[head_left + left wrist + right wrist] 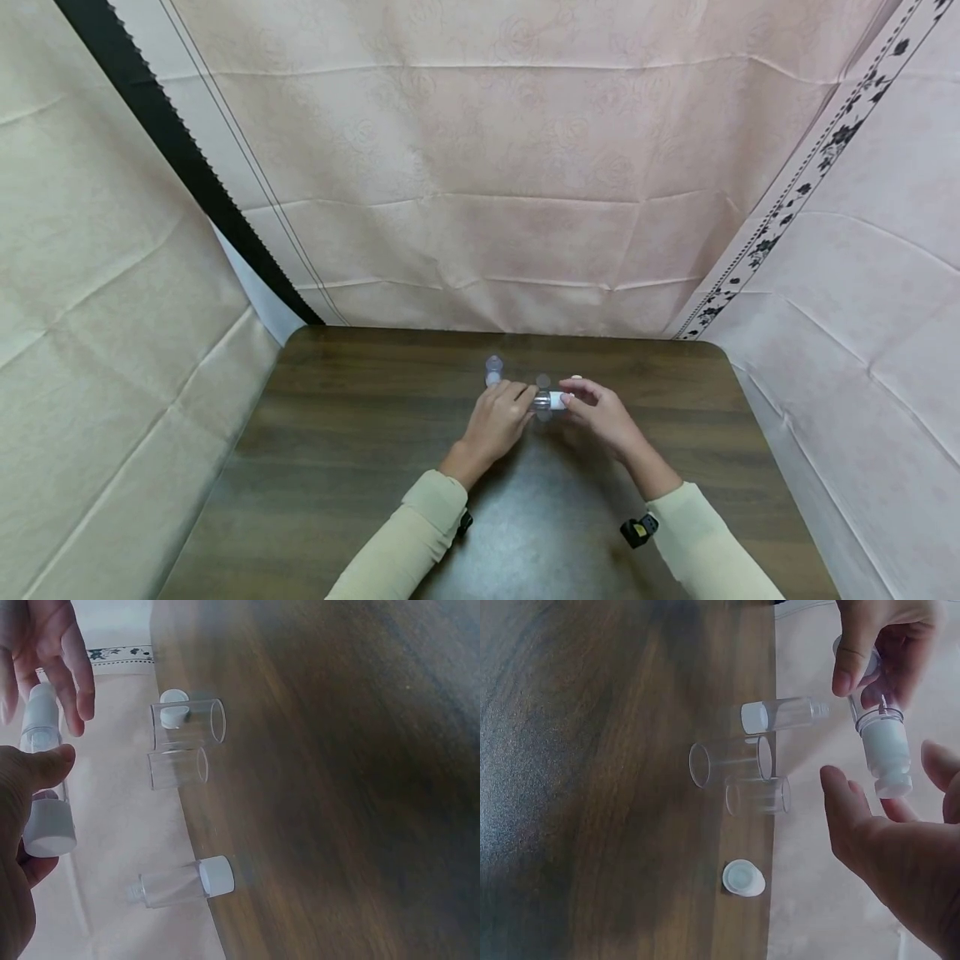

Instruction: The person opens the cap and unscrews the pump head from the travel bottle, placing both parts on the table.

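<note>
My left hand (498, 421) grips a clear bottle (43, 739) with a white base (50, 829) and a white pump top (887, 750), pressing the thumb along its side. The bottle lies tilted sideways, pump end toward my right hand (607, 421). Around that pump end, the right hand's fingers are spread and loosely bent. A gap shows between them and the pump in the right wrist view. On the table beyond stand a second clear bottle (787, 715) with a white base and an open threaded neck, and two clear cylindrical covers (739, 761).
A small white cap-like piece (742, 877) sits near the clear covers. All of these stand toward the far edge of the brown wooden table (337, 467). Pale cloth (480, 167) hangs behind the table and along both sides.
</note>
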`<state>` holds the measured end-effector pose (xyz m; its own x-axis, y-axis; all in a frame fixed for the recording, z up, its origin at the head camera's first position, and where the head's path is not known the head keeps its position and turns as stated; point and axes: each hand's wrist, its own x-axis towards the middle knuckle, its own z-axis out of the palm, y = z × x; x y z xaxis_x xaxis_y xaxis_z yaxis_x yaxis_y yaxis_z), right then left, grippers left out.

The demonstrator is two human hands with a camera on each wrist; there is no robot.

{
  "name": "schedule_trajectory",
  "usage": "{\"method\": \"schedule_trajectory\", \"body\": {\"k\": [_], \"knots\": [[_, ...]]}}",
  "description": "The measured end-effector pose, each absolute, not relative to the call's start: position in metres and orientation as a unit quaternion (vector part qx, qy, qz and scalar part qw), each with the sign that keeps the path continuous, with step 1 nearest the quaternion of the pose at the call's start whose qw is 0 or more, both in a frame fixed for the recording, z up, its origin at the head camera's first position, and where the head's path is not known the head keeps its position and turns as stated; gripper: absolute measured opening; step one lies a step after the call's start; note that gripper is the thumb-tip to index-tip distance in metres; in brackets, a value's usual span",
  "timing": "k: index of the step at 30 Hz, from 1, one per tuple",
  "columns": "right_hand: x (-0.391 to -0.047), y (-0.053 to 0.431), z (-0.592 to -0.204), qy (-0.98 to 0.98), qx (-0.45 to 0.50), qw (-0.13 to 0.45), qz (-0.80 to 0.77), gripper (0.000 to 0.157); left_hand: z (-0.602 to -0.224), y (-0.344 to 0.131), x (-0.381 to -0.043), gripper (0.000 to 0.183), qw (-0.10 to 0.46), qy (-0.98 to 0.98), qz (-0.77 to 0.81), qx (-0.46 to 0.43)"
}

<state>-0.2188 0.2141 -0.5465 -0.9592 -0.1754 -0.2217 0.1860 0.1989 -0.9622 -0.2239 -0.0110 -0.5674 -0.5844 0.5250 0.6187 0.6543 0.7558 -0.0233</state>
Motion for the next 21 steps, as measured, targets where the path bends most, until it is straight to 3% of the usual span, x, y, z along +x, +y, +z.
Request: {"method": "schedule_trajectory", "body": {"k": [7,12,21], "knots": [[-0.2228,0.2132,-0.5450,0.692,0.020,0.202,-0.692,0.052,-0.5691,-0.0108,-0.2260,0.035,0.339,-0.870,-0.098,-0.345],[-0.2256,0.2129,-0.5448,0.660,0.034,0.230,-0.714,0.046,-0.5698,-0.0114,-0.2264,0.033,0.343,-0.867,-0.089,-0.350],[-0.2271,0.2116,-0.5436,0.653,0.041,0.230,-0.720,0.037,-0.5670,-0.0122,-0.2244,0.029,0.329,-0.874,-0.077,-0.350]]}}
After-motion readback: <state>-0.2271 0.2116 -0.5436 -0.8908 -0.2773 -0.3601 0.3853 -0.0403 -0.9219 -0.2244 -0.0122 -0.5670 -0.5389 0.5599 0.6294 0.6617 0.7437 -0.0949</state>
